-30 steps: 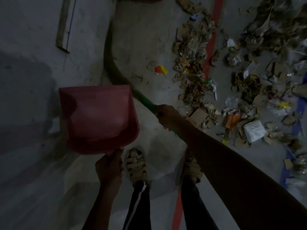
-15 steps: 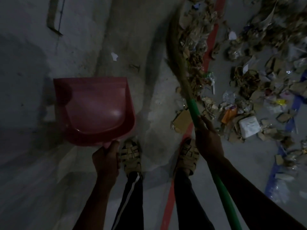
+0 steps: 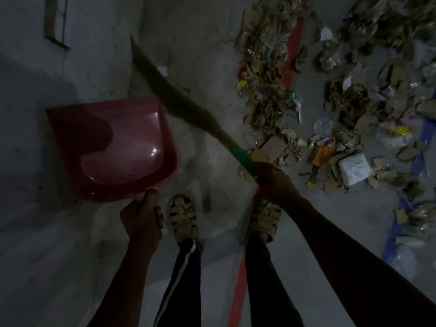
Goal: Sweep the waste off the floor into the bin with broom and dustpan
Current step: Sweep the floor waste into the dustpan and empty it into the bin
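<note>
My left hand [image 3: 141,218] grips the handle of a red dustpan [image 3: 113,147], which hangs above the grey floor to the left of my feet and holds nothing. My right hand [image 3: 273,180] grips the green handle of a grass broom [image 3: 179,100]. Its blurred brown bristles slant up and left, past the dustpan's right edge. A wide scatter of waste [image 3: 283,114], cardboard scraps, wrappers and paper, covers the floor to the right. No bin shows in the head view.
My two sandalled feet [image 3: 184,215] stand between the hands. A red floor line [image 3: 292,48] runs up through the waste, and a blue line [image 3: 410,166] lies at the right. A white packet [image 3: 354,168] lies among the scraps. A wooden strip [image 3: 50,20] lies at upper left.
The broom head swung from pointing up along the waste to slanting left over the bare floor by the dustpan. My right hand rose slightly. The dustpan stayed held at the left.
</note>
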The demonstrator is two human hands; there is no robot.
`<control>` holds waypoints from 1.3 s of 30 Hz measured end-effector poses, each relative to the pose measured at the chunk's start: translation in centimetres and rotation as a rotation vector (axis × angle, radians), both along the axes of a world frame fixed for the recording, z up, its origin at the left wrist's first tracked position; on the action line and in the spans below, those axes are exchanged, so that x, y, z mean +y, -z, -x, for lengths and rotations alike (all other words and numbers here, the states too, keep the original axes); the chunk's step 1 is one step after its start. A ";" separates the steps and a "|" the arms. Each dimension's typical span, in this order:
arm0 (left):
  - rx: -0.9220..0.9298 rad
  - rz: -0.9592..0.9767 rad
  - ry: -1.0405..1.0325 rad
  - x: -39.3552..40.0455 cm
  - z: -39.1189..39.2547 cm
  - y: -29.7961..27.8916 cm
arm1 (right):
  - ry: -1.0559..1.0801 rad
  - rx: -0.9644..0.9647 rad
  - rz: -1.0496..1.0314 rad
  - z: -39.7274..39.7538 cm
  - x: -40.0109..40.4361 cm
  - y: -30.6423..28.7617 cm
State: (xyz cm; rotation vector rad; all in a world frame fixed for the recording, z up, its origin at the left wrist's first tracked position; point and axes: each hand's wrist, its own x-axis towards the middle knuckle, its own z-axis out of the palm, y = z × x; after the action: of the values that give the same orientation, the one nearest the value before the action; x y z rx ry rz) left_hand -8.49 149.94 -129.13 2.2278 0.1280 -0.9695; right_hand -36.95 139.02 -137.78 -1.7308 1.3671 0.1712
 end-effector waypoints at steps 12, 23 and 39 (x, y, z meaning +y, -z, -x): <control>0.026 -0.019 0.070 -0.8 2.5 1.4 | 0.270 0.110 0.294 8.4 2.5 0.0; 0.104 0.084 0.166 -5.2 7.0 1.9 | -0.086 0.165 0.148 11.3 4.2 1.2; -0.010 0.080 0.617 -14.3 17.3 -2.3 | 0.509 0.398 0.194 27.4 -4.5 -0.8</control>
State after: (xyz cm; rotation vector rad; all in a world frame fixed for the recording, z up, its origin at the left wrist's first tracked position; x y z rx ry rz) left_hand -25.78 135.63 -126.83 2.2335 -0.6256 -1.2488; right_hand -64.33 134.54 -137.00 -1.4883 2.1339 0.1003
